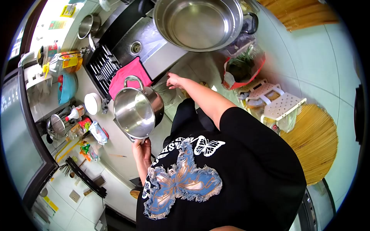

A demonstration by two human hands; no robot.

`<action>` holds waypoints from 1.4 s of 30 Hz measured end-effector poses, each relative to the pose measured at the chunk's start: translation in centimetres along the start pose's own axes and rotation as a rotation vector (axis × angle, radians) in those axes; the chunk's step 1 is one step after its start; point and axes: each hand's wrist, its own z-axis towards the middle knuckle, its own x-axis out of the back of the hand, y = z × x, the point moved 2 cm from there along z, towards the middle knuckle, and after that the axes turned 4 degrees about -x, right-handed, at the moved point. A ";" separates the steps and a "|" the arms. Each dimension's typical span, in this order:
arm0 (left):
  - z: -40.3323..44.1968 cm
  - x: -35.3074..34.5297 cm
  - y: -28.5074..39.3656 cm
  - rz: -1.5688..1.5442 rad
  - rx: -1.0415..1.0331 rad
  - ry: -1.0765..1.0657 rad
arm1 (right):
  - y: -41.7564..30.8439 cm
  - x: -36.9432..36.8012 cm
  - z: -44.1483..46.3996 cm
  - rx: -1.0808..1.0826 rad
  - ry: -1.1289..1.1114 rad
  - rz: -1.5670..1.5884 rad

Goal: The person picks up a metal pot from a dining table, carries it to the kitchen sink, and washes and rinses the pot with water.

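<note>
A shiny stainless steel stockpot [135, 111] is tilted toward me at the counter's edge, and its bare inside shows. My left hand [142, 152] is closed on the loop handle at its near side; the opposite handle stands free beside a pink cloth [129, 77]. To the right of the pot, my right hand [174, 80] hangs by the front edge of the sink counter. Its fingers are partly apart, with nothing seen in them. Just below that hand is a greyish, see-through shape, too unclear to name.
A large steel pan [197, 23] sits over the right end of the sink [135, 47]. A red bag with greens [243, 67] and a white perforated plastic stool [275, 102] stand at right. White bowls [92, 104], a blue basin [67, 88] and bottles line the left counter.
</note>
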 end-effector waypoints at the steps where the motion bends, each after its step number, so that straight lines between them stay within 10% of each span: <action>1: 0.4 -0.4 0.4 0.018 -0.006 -0.010 | -0.3 0.0 0.1 0.006 -0.009 -0.021; 14: 7.1 -6.6 8.6 0.140 -0.150 -0.032 | -7.4 -3.8 -12.8 -0.054 -0.315 -0.586; 42: 19.1 -15.7 13.4 0.377 -0.019 -0.139 | -33.4 -2.6 -19.6 0.749 0.322 -0.418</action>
